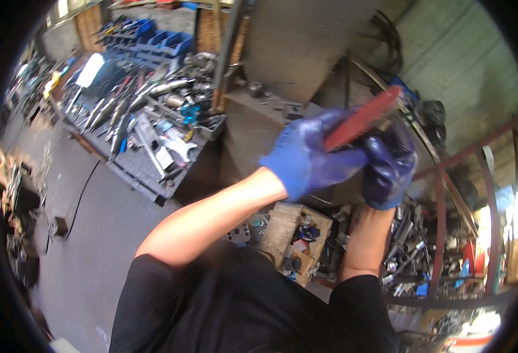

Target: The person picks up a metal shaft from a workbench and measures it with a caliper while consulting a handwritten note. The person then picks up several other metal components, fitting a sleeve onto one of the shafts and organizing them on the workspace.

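Observation:
Both of my hands wear blue knit gloves with shiny purple-blue palms and are raised close together. My left hand [316, 152] is closed round the lower end of a long, red, bar-shaped thing [365, 117], which slants up to the right. Blur hides its exact kind; its far end looks worn and greyish. Just right of it, my right hand [390, 167] is closed with curled fingers, beneath the red thing's far half. What those fingers grip, if anything, is hidden.
On the left stands a workbench [138, 170] heaped with metal tools [153, 88] and blue bins [171, 44]. A wooden box [282, 232] with small parts sits below my hands. Reddish metal rails [439, 235] and piled metal parts [409, 241] are on the right. A cable [82, 200] lies across the floor.

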The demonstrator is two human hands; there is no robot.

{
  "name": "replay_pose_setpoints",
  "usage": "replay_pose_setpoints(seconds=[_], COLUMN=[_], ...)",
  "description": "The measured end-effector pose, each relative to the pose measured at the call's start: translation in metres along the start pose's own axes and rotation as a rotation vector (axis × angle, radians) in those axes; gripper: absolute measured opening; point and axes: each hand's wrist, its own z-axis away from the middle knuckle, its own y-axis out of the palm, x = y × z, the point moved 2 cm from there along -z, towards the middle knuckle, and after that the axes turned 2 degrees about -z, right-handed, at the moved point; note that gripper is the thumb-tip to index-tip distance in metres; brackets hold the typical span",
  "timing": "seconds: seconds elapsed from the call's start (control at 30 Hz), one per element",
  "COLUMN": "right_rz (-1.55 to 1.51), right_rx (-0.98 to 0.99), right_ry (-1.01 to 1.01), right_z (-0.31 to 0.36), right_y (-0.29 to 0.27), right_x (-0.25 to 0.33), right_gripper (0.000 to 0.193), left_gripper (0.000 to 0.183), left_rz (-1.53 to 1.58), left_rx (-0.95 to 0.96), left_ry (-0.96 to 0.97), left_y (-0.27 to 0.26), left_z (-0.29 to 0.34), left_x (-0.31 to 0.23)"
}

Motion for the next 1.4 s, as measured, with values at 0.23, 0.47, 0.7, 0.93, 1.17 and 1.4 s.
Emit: replay_pose_setpoints(seconds=[0.23, 0.47, 0.7, 0.93, 1.17, 1.4], right_rz=[0.161, 0.176, 0.093, 0.158, 0.043, 0.052], right_rx=[-0.037, -0.085, 0.099, 0.256, 0.278, 0.075], right_ry=[-0.195, -0.315, -0.031, 0.184, 0.106, -0.123], right_z=[0.008, 0.005, -0.005, 0.011, 0.011, -0.024], right_y=[0.006, 0.025, 0.009, 0.007, 0.018, 0.048], right_x=[0.000, 0.008, 0.006, 0.002, 0.025, 0.036], right_gripper=[0.052, 0.053, 0.067, 0.066, 0.077, 0.056], left_gripper=[0.048, 0.046, 0.065, 0.043, 0.042, 0.039], left_rz=[-0.002, 0.025, 0.145, 0.290, 0.042, 0.013], left_rx=[0.037, 0.100, 0.090, -0.172, -0.233, -0.074], left_ry=[0.016, -0.020, 0.016, -0.003, -0.212, -0.210], left_y=[0.005, 0.010, -0.012, -0.047, -0.077, -0.080], left_z=[-0.001, -0.006, 0.002, 0.042, 0.101, 0.103], left_x=[0.000, 0.008, 0.015, 0.023, 0.007, 0.007])
